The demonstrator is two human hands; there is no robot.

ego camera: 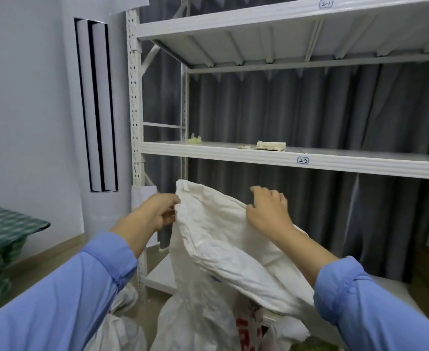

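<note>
A small white label outlined in blue, at the upper right of the frame, reads "2-1" on the top white metal shelf beam. A like label reads "2-2" on the middle shelf beam, right of centre. Red print on the crumpled white woven plastic sack, bottom centre, is too creased to read.

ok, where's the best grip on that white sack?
Upper rim, a hand from each side: the white sack hangs limp and crumpled, so the rim is likely the firmest fold. Left hand pinches its left edge; right hand curls over the top.
</note>
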